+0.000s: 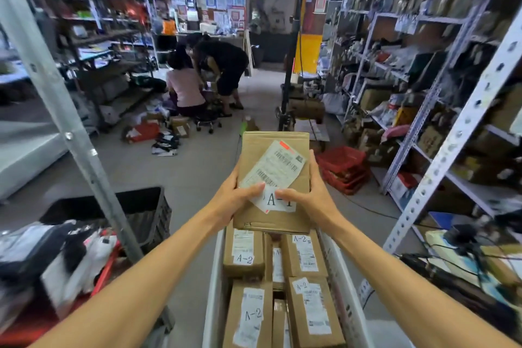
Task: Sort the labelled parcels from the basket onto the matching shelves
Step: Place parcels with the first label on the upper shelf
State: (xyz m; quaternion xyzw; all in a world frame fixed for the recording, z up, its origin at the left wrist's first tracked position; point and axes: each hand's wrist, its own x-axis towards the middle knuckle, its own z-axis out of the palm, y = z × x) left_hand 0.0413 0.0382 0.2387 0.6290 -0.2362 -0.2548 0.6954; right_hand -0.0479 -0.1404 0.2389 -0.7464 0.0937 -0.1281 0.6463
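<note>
Parcel (pixel 272 155) is held up in front of the person, above the far end of a white basket (pixel 216 263), in a crowded storeroom aisle; the floor (pixel 197 172) is bare grey concrete; pale metal shelves (pixel 423 65) packed with boxes and bags line the right side, and darker racks (pixel 113 22) the left; a grey metal post (pixel 56 93) slants across the near left, with a black crate (pixel 147 212) behind its foot; a stack of red baskets (pixel 344 167) sits on the floor by the right shelves; 2 people (pixel 206 79) bend over scattered packages at the far end, below a wall of notices (pixel 220 0); the parcel is a brown cardboard box with a white barcode label stuck on at a tilt, and below it a white slip reading A-1; left hand (pixel 240 195) and right hand (pixel 308 192) clamp its sides, thumbs pressed on the slip; 4 boxes (pixel 244 251) in the basket show A-2 slips
</note>
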